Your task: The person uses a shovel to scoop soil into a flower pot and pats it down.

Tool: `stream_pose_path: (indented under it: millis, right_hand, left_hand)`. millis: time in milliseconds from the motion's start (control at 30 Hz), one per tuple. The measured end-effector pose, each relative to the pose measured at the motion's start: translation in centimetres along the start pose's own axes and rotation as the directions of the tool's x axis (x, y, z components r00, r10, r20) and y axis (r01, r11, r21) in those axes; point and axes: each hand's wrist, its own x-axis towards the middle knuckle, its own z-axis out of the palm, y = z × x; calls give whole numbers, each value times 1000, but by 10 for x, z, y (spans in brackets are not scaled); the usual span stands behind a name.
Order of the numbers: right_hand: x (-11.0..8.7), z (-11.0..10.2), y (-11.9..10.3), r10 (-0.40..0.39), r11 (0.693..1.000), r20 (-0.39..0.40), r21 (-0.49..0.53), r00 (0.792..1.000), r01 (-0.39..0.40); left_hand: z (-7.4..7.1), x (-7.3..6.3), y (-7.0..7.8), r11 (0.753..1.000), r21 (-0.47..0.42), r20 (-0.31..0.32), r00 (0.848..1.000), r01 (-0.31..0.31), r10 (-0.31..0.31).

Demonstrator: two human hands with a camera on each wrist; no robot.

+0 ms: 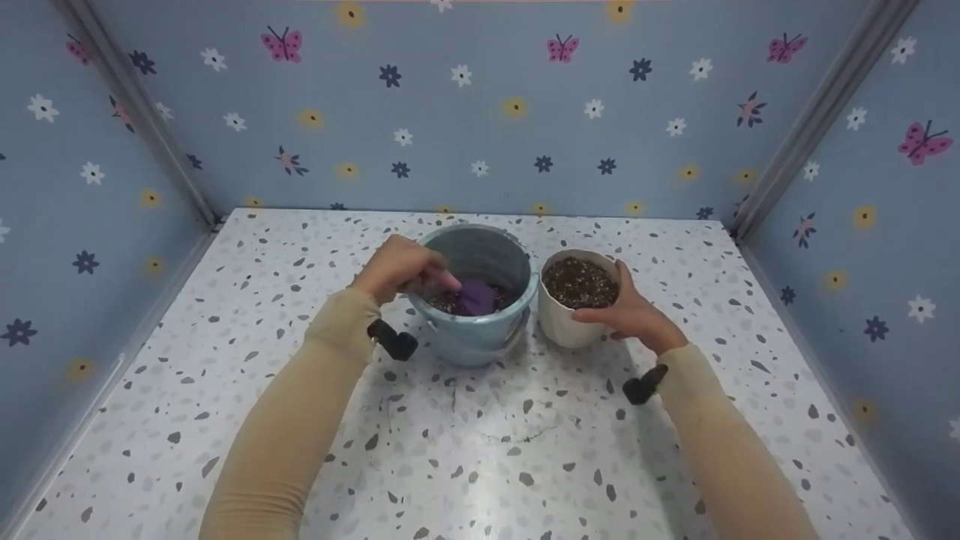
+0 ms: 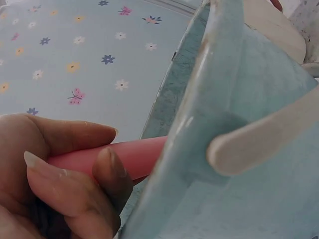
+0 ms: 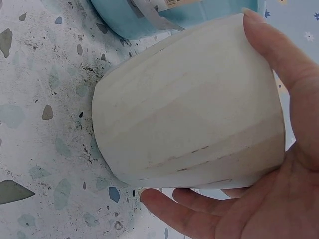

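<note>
My left hand (image 1: pixel 401 268) grips the pink handle (image 2: pixel 142 153) of a small trowel over the left side of a light blue bucket (image 1: pixel 469 345). The trowel's purple blade (image 1: pixel 478 298) is down inside the bucket, against dark soil; its tip is hidden. To the right of the bucket stands an upright off-white flower pot (image 3: pixel 189 104), filled with dark, speckled potting soil (image 1: pixel 579 283) close to the rim. My right hand (image 1: pixel 636 311) holds this pot from its right side, thumb near the rim and fingers around the wall.
The bucket's pale carrying handle (image 2: pixel 264 142) hangs down its outside. Crumbs of soil lie on the speckled white tabletop (image 1: pixel 480 465). Blue panels (image 1: pixel 480 135) with flowers and butterflies enclose the back and both sides.
</note>
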Motion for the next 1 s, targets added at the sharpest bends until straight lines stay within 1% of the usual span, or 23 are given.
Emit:
stream_pose_path:
  millis: [167, 267, 467, 600, 767, 933, 1000]
  right_hand:
    - [-1, -1, 0, 4, 1000, -3, -16, 1000, -4]
    - [-1, -1, 0, 4, 1000, 2, -19, 1000, -4]
    - [-1, 0, 0, 1, 1000, -7, 15, 1000, -1]
    - [-2, 2, 3, 4, 1000, 14, 11, 1000, -4]
    - [-1, 2, 4, -5, 1000, 11, 3, 1000, 5]
    - [-1, -1, 2, -1, 1000, 5, 4, 1000, 1]
    - [-1, -1, 1, -1, 1000, 4, 2, 1000, 1]
  left_hand:
    - [-4, -2, -5, 999, -32, 0, 1000, -6, 6]
    - [-6, -4, -8, 997, -73, -5, 1000, -2, 1]
    - [-11, -7, -14, 989, -150, -3, 1000, 6, -7]
    - [-15, -10, -19, 983, -183, -5, 1000, 17, -18]
    - [-17, -10, -22, 972, -233, -6, 1000, 1, -2]
    - [-20, -10, -22, 957, -291, -7, 1000, -10, 9]
    - [-21, -10, -21, 952, -307, -19, 1000, -11, 6]
